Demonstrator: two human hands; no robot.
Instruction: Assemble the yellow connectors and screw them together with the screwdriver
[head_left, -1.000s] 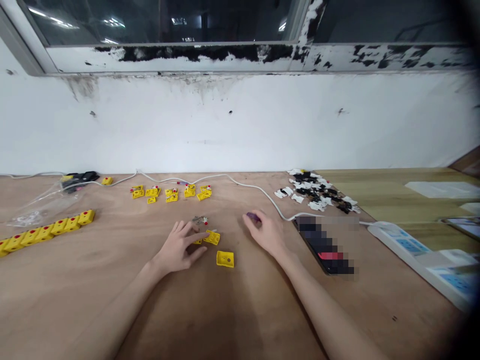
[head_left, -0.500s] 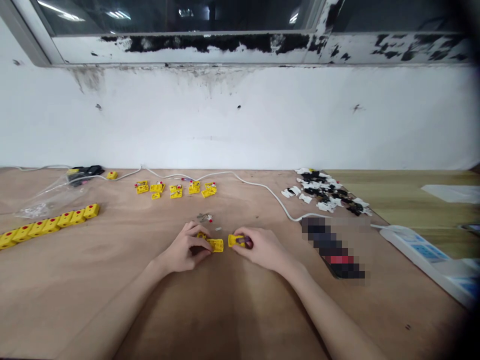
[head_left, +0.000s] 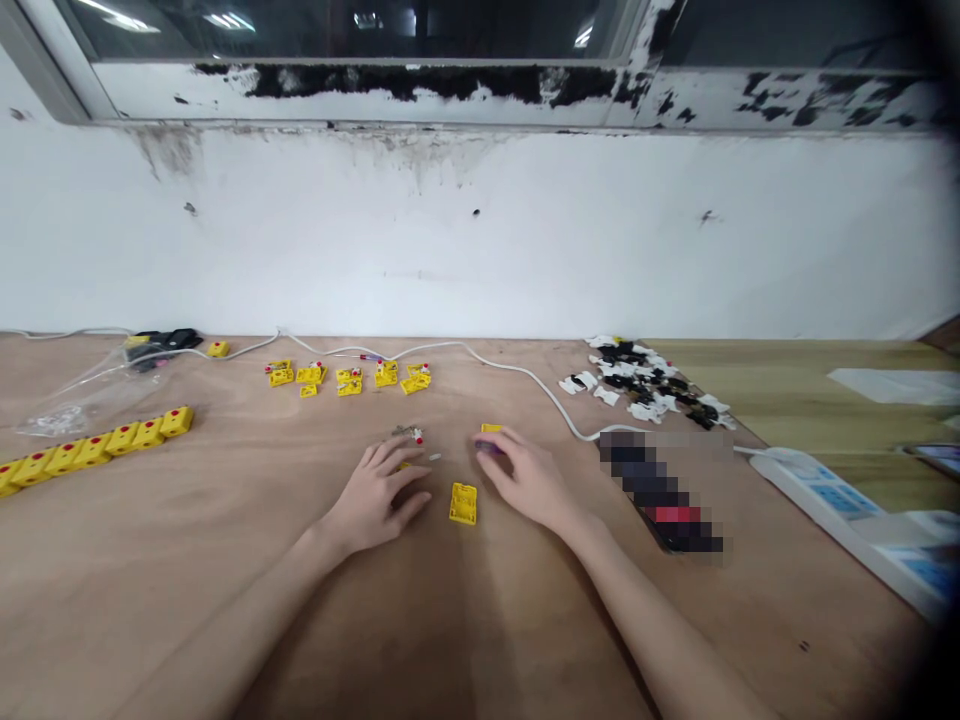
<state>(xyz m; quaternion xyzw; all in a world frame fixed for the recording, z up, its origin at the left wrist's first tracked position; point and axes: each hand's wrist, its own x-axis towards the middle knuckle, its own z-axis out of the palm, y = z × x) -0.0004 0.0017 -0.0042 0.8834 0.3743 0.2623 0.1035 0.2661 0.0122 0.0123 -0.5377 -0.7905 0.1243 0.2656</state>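
Observation:
A yellow plastic case half lies on the table between my hands, its hollow side up. My left hand is open, thumb apart from the fingers, and rests on the table to the left of it. A bit of yellow plastic peeks out at its fingertips, mostly hidden. My right hand is closed on a small dark purple tool, whose kind I cannot make out. Just beyond those fingers sits another yellow case part. Small metal parts with a red-tipped piece lie ahead of my left hand.
Several opened yellow cases stand along the back, near a white cable. On the left runs a row of yellow boxes with red buttons, beside a clear bag. Black and white pieces and a power strip are right.
My left hand has let go of the yellow case half, which now lies on the table. My right hand has moved slightly away and released its yellow part, keeping the purple tool.

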